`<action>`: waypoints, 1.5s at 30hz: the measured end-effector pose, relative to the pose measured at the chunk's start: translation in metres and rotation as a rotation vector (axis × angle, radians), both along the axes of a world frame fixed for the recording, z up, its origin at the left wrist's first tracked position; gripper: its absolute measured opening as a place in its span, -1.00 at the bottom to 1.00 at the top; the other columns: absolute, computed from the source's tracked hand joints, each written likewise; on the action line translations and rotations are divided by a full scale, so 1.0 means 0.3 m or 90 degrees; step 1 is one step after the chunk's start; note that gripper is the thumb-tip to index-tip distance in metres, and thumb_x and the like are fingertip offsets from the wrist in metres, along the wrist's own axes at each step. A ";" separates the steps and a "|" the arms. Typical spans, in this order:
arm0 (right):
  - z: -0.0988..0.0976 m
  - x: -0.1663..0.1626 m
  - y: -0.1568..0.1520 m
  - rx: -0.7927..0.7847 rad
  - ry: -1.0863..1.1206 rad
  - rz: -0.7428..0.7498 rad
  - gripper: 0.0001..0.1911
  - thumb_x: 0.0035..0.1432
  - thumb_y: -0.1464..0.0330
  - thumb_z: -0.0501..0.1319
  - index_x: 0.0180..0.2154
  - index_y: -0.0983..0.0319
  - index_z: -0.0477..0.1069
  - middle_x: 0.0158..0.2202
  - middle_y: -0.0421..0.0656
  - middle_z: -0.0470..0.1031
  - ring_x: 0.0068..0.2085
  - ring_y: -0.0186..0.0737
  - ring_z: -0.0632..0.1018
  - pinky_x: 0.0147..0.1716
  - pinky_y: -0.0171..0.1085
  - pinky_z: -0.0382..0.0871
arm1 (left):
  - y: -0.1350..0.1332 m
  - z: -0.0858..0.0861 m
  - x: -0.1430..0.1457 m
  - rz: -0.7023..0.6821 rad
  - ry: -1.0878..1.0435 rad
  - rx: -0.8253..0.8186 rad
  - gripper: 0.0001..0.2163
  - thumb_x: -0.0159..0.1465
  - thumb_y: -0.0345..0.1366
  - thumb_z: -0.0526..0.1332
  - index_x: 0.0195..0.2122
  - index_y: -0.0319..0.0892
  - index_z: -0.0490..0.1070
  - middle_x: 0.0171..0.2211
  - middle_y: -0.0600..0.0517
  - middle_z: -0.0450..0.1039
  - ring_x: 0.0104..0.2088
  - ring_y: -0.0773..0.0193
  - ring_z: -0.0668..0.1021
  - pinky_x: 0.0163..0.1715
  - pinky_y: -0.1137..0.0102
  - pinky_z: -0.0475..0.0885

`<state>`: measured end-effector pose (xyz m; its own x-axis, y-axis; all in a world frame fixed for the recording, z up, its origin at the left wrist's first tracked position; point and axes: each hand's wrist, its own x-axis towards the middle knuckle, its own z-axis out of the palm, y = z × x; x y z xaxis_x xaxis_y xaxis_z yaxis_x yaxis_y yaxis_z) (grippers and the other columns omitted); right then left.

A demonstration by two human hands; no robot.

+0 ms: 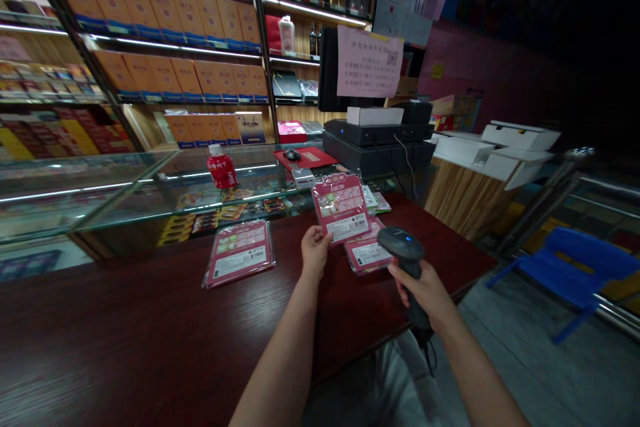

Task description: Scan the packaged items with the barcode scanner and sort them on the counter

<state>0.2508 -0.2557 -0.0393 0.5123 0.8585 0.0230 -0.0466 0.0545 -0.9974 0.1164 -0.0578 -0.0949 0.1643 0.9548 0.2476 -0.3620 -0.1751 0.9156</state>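
Note:
My left hand [315, 252] pinches the lower left corner of a pink packet in clear plastic [341, 203], raised and tilted so its printed side with a barcode label faces me. In my right hand [425, 293] is a dark handheld barcode scanner [403, 247], its head lit by a small blue light and pointing toward the packets. Beneath the raised packet, partly covered, more pink packets [369, 255] lie on the dark red-brown table [150, 340]. Further left, another pink packet [241, 250] rests flat, also label up.
Behind the table stands a glass display counter [190, 170] with a red bottle [221, 167] and a computer mouse [291, 155]. A monitor [329, 70] bears a pink paper sign. White boxes [520, 135] sit at the right, and a blue chair [575, 267] stands beyond the table's edge.

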 end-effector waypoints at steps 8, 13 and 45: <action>-0.021 0.016 -0.006 -0.012 -0.029 0.017 -0.57 -0.11 0.06 0.36 -0.37 0.24 0.33 -0.77 -0.36 0.27 -0.78 -0.44 0.25 -0.81 -0.45 0.10 | 0.001 0.000 0.003 0.008 -0.008 -0.007 -0.71 -0.07 -0.22 0.37 -0.42 -0.20 0.30 -0.45 0.04 0.49 -0.43 0.33 0.53 -0.36 0.43 0.41; -0.025 0.016 -0.007 -0.012 -0.018 0.011 -0.57 -0.11 0.07 0.36 -0.36 0.23 0.32 -0.75 -0.37 0.27 -0.77 -0.44 0.24 -0.81 -0.45 0.11 | 0.000 0.003 0.003 0.017 0.000 -0.010 -0.72 -0.06 -0.23 0.36 -0.40 -0.21 0.31 -0.45 0.06 0.48 -0.46 0.34 0.52 -0.41 0.46 0.40; 0.018 0.016 -0.032 -0.007 0.055 -0.030 -0.50 -0.21 0.07 0.43 -0.34 0.26 0.36 -0.67 -0.33 0.31 -0.72 -0.42 0.29 -0.79 -0.42 0.17 | -0.033 0.137 -0.332 0.119 0.104 -0.074 -0.68 -0.13 -0.21 0.36 -0.37 -0.20 0.36 -0.54 0.08 0.47 -0.50 0.30 0.53 -0.40 0.38 0.47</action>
<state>0.2556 -0.2652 -0.0338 0.5524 0.8330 -0.0322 -0.1308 0.0484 -0.9902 0.0170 -0.0676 -0.0538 0.0119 0.9927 0.1197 -0.1792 -0.1157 0.9770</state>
